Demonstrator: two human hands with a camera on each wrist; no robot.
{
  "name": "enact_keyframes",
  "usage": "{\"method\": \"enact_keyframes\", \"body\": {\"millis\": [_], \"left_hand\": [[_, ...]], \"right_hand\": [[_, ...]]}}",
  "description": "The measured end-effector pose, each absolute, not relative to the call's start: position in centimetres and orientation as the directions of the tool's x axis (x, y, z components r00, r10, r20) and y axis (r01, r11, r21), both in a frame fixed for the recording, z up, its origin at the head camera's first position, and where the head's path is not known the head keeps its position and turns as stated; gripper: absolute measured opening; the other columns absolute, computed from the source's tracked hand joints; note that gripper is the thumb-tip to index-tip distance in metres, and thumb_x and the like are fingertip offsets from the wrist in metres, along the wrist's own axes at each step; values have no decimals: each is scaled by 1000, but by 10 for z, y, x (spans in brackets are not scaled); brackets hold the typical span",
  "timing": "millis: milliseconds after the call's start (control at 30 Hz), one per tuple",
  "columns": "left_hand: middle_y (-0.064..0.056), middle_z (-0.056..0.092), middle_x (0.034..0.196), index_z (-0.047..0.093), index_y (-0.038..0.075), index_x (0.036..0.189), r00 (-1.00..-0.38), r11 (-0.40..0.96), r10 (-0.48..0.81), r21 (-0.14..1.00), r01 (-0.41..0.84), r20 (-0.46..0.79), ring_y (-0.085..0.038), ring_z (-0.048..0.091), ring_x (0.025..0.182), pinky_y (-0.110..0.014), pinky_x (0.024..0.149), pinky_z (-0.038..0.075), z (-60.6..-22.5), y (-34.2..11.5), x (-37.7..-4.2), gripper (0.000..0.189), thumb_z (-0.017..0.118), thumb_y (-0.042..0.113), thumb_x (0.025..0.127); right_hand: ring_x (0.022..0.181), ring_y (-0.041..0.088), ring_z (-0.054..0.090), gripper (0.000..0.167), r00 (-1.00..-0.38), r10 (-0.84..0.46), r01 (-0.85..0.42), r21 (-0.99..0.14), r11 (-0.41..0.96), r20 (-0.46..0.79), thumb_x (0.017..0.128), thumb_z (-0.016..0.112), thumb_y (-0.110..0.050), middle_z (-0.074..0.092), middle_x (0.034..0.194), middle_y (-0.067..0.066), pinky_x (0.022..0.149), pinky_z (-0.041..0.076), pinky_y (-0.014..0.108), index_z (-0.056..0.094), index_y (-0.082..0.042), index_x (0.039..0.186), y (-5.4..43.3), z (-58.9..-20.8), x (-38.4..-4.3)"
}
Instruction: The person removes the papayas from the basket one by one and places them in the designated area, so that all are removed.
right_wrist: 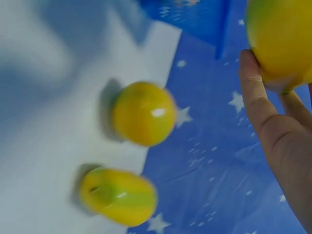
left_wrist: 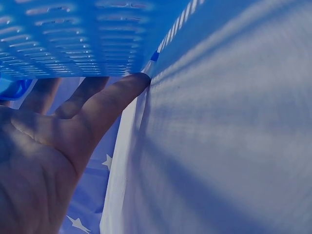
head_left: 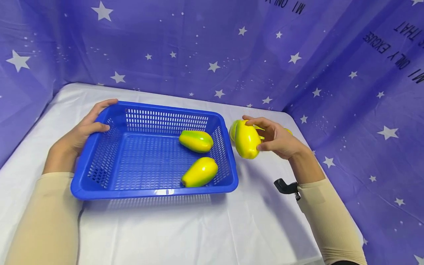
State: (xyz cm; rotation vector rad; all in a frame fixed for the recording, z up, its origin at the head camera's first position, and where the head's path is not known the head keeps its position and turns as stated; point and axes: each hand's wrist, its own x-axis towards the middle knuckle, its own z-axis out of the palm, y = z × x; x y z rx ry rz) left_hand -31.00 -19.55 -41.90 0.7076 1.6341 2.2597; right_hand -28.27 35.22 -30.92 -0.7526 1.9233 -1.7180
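A blue plastic basket (head_left: 152,193) with slotted walls holds two yellow-green papayas, one papaya (head_left: 196,141) toward the back and another papaya (head_left: 200,172) near the front, both at its right end. My left hand (head_left: 77,134) grips the basket's rim at the left end, the thumb over the edge. Just right of the basket, my right hand (head_left: 276,138) holds a papaya (head_left: 247,140) off the table between thumb and fingers. In the right wrist view, two more papayas lie on the table, a rounder-looking papaya (right_wrist: 145,114) and a papaya seen side-on (right_wrist: 118,196). The right hand partly hides them in the head view.
A white cloth (head_left: 159,232) covers the table. Purple curtains (head_left: 198,48) with white stars hang behind it and at both sides. A black mount (head_left: 285,186) sits at my right wrist.
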Motion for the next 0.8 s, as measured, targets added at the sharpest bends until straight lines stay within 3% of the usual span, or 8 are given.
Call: {"method": "enact_keyframes", "body": {"millis": [300,800], "left_hand": [[-7,33,142,25,26,153,-855,-300,484,953,40,188,-21,61,106,-43,69,59,-418,-201,-308,71,37,-6,90],[-5,34,143,26,28,152,-870,-289,470,957,5,147,-22,61,106,-43,69,58,-418,-195,-309,72,38,-5,90]], "right_hand": [[129,36,43,64,-805,-585,-69,-964,258,-99,74,70,10,21,158,17,95,49,41,50,-1,133,380,-356,-277],[134,35,36,66,-824,-532,-6,-936,352,-194,73,69,10,24,158,6,104,38,51,49,-4,133,390,-393,-278]]}}
